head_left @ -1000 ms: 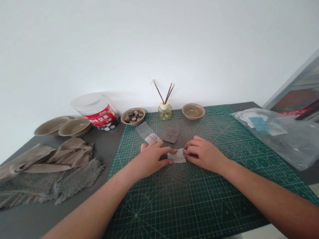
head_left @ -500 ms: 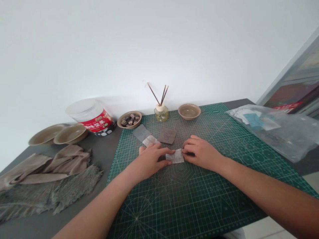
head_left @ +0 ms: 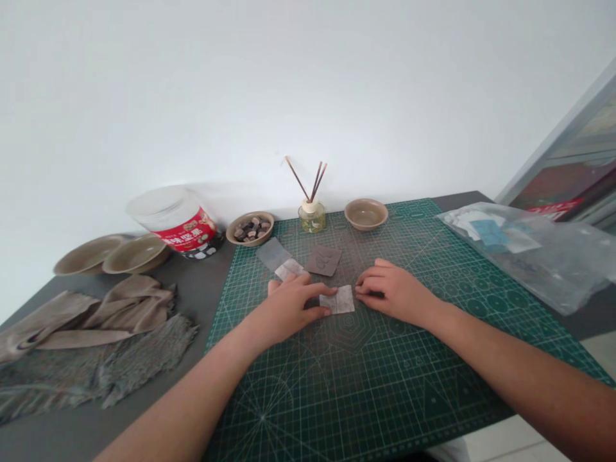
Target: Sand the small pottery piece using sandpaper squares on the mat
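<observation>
A small pale grey-white rectangular sheet (head_left: 344, 299) lies on the green cutting mat (head_left: 308, 398). My left hand (head_left: 289, 308) presses its left end with thumb and forefinger, pinning it down. Just past the sheet's right edge is my right hand (head_left: 387, 292), fingertips closed in a pinch. Anything between those fingertips is too small to make out. Beyond the left hand lie a brown-grey square (head_left: 323, 260) with dark handwritten marks and a grey sheet (head_left: 273, 255). Another pale piece (head_left: 287, 267) overlaps the grey one, partly hidden by my left fingers.
At the back stand a bowl of stones (head_left: 251, 230), a reed diffuser (head_left: 312, 215) and a brown bowl (head_left: 366, 214). To the left are a red-labelled plastic jar (head_left: 180, 221), two bowls (head_left: 91, 255) and crumpled cloth (head_left: 106, 321). A clear plastic bag (head_left: 539, 256) lies right.
My right hand has drawn slightly right, off the pale sheet's edge, leaving a narrow gap. The left hand stays on the sheet's left end.
</observation>
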Motion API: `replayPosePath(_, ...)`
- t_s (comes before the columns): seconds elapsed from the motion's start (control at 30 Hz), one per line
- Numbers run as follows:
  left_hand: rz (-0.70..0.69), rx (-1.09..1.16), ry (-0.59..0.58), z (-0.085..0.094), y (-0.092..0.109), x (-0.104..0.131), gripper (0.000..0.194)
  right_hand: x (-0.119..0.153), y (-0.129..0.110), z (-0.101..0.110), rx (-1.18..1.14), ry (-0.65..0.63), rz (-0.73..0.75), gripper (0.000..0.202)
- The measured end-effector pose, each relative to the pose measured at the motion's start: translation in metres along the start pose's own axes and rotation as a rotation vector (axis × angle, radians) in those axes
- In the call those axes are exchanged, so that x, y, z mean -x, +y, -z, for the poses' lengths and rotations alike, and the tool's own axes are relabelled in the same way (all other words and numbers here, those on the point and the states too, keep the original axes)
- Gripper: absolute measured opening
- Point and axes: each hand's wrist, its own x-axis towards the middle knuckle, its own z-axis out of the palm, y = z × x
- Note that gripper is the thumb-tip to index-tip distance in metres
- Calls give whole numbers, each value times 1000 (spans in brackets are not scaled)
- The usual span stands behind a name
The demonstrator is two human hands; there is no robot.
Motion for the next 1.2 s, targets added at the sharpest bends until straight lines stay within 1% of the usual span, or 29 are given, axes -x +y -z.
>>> replayPosePath(0.17,13,6,6,-1,-2,0,39,3,3,1,-8,-8,10,7)
replayPosePath(0.23,11,15,0,-1,-2,0,38,6,8,5,-13,5,-27,6)
replayPosePath(0.3,9,20,-3,-1,-2,0,37,8,13,9,-11,65,-96,7)
replayPosePath(0.37,-8,23,14,0,0,1,36,7,13,13,-37,148,-140,6)
replayPosePath(0.47,-71,86,101,4,4,3,34,-1,-3,16,-128,203,-105,4)
replayPosePath(0.5,-93,153,143,5,6,4,32,-4,-12,16,-158,197,-84,6)
replayPosePath(0.57,-129,373,220,8,9,5,27,-11,-32,16,-188,204,-78,14)
replayPosePath(0.67,-165,711,251,9,11,5,22,-21,-53,13,-222,248,-40,20)
replayPosePath(0.77,-152,920,239,5,9,2,17,-28,-56,7,-276,255,-37,21)
replayPosePath(0.83,-115,1004,247,2,5,-1,17,-30,-50,2,-341,256,-108,23)
replayPosePath(0.87,-91,1008,264,1,3,-3,17,-30,-46,0,-362,256,-159,27)
replayPosePath(0.9,-63,995,295,0,0,-4,18,-30,-42,-2,-362,239,-201,34)
replayPosePath(0.93,-35,975,337,0,-3,-5,18,-29,-37,-3,-336,195,-225,42)
replayPosePath(1.0,16,937,429,0,-8,-7,17,-27,-30,-4,-228,43,-236,55)
replayPosePath(1.03,34,925,471,0,-10,-8,17,-26,-28,-5,-174,-38,-239,56)
replayPosePath(1.1,53,898,517,0,-14,-8,17,-25,-26,-5,-122,-146,-269,51)
replayPosePath(1.2,49,858,511,-2,-14,-9,17,-29,-29,-1,-185,-174,-374,40)
